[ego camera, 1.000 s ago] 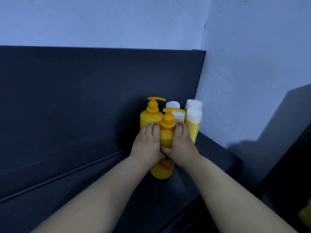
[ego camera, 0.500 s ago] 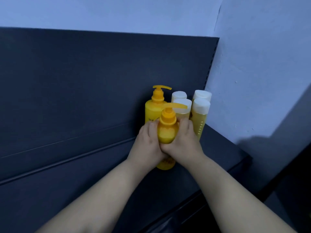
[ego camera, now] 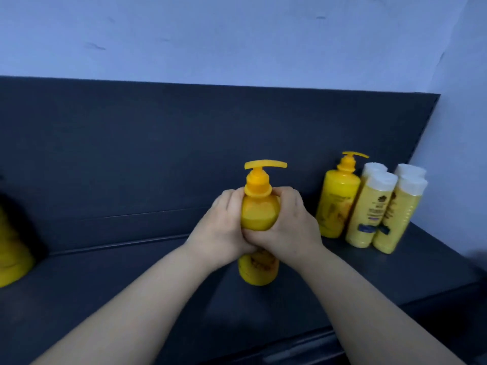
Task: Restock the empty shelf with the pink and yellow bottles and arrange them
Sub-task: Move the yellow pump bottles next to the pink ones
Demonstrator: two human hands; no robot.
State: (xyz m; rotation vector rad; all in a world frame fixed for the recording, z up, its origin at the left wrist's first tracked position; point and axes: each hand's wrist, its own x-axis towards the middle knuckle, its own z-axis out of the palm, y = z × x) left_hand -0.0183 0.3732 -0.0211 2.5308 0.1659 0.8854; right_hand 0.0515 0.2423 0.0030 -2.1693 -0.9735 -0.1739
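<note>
Both hands clamp one yellow pump bottle upright on the dark shelf.
The left hand and right hand wrap its upper body, thumbs meeting in front; to the right stand another pump bottle and four white-capped bottles near the corner.

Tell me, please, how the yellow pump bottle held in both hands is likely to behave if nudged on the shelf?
The pump bottle is tall on a narrow base, so it probably tips rather than slides. Its smooth plastic may slip, which could explain the two-handed grip: left hand, right hand.
</note>
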